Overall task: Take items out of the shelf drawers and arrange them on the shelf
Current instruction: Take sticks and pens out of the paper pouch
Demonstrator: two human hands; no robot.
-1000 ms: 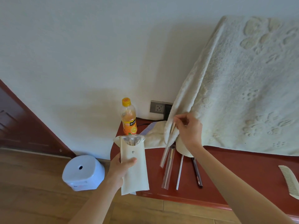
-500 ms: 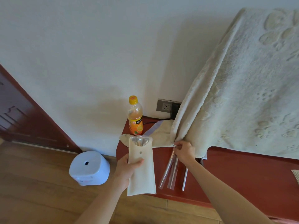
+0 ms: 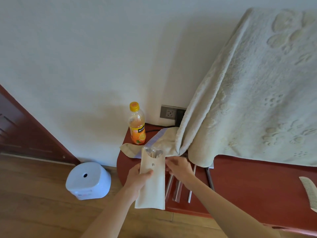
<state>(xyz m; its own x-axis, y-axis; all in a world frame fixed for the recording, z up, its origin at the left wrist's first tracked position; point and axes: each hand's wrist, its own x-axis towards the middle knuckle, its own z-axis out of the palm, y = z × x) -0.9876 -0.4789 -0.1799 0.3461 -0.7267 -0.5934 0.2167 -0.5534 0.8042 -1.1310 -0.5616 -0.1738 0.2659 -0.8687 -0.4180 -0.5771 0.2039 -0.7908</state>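
My left hand [image 3: 139,176] holds a cream cloth pouch [image 3: 151,188] upright over the left end of the red shelf top [image 3: 253,189]. Clear-wrapped sticks poke out of the pouch's open top [image 3: 153,152]. My right hand [image 3: 180,168] hovers just right of the pouch with fingers apart and nothing in it. Under that hand, several clear and metal straws [image 3: 176,191] lie side by side on the shelf. The drawers are out of sight.
An orange juice bottle [image 3: 136,125] stands at the shelf's back left beside a crumpled cloth [image 3: 164,143]. A large cream blanket [image 3: 253,86] hangs over the shelf. A comb [image 3: 309,192] lies far right, and a white device [image 3: 88,181] sits on the wooden floor.
My right hand laid a straw down beside the others on the shelf, let go, and moved left toward the pouch. My left hand kept hold of the pouch.
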